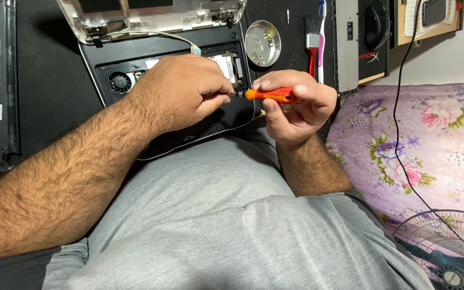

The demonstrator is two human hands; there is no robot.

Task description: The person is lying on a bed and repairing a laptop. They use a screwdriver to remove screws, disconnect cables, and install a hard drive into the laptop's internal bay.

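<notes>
The right hand [296, 104] pinches an orange screwdriver [272, 95] by its handle, fingers wrapped round it, holding it level above the opened laptop [162, 75]. The left hand [181, 91] meets it from the other side, its fingers pressed together on the metal tip. Behind them on the dark counter [49, 80] sits a round metal dish [262, 43] of screws, a red brush [312, 40] beside it. A flowered bedsheet [420, 139] lies at right.
</notes>
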